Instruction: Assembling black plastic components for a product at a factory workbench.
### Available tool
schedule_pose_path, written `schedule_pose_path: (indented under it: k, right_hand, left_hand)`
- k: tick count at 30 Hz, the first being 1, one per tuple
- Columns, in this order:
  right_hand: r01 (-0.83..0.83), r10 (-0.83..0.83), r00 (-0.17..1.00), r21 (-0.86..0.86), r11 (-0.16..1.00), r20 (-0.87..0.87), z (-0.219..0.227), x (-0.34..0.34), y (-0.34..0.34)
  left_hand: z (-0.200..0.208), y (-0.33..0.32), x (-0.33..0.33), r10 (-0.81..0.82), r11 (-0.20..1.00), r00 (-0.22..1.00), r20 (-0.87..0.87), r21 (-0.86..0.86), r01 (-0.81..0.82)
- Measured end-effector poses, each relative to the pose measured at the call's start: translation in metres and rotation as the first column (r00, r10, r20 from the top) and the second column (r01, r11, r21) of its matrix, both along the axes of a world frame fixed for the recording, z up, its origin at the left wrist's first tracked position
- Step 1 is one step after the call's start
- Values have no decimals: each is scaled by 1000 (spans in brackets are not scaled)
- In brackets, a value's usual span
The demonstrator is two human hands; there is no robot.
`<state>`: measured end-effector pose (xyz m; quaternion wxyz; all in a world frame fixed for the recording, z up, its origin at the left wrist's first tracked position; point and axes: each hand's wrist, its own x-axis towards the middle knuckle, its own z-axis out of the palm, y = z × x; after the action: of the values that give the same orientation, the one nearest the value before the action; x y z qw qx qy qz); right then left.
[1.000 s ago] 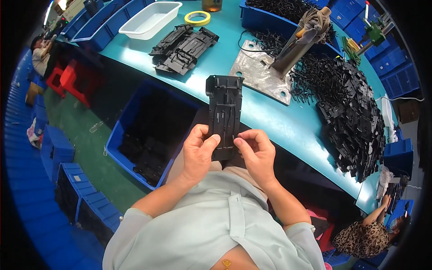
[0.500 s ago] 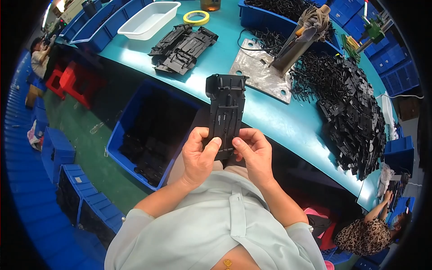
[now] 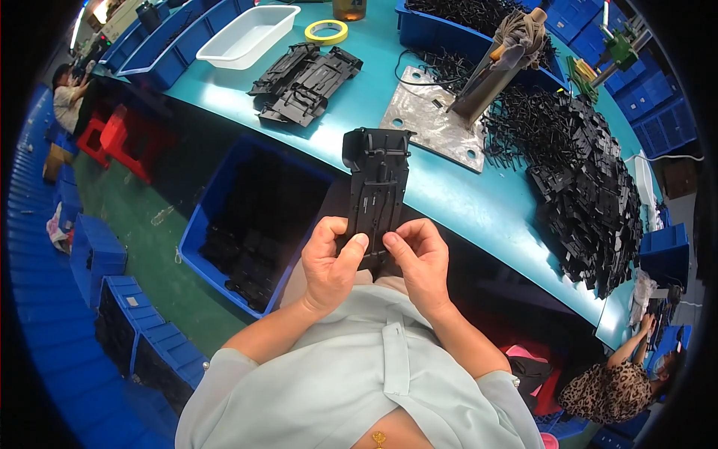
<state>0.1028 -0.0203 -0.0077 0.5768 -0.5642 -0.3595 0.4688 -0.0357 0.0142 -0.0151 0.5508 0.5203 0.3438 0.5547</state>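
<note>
A long black moulded plastic part (image 3: pixel 376 187) stands upright between my hands, just off the table's near edge. My left hand (image 3: pixel 335 258) grips its lower left side, thumb on the front face. On the lower right side my right hand (image 3: pixel 419 258) pinches it the same way, fingers curled behind. Ridges and bracket shapes run along the face, with a broader flanged end at the top. Several similar black parts (image 3: pixel 307 82) lie together on the teal table (image 3: pixel 449 198) beyond. My fingertips behind the part are hidden.
A metal post on a steel plate (image 3: pixel 419 112) stands on the table. Right of it are piled black pieces (image 3: pixel 587 202). A white tray (image 3: pixel 250 34) and yellow tape roll (image 3: pixel 327 31) lie at the back. A blue bin (image 3: pixel 196 251) is lower left; a co-worker (image 3: pixel 609 389) sits right.
The black part has come slightly down and toward me. Both hands keep their hold on its lower end, and the right thumb has shifted a little to the left.
</note>
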Motion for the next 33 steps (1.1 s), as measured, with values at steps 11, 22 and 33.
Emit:
schedule_pose_path:
  k: [11, 22, 33]
  right_hand:
    - [2, 1, 997, 36, 999, -83, 6, -4, -3]
    - [34, -26, 998, 133, 991, -61, -7, -6, -5]
    - [87, -116, 980, 180, 980, 161, -4, -6, 5]
  left_hand:
    - [10, 9, 2, -120, 905, 988, 103, -398, 151]
    - [9, 18, 1, -184, 799, 945, 270, -518, 304]
    - [16, 20, -1, -54, 997, 988, -142, -59, 46]
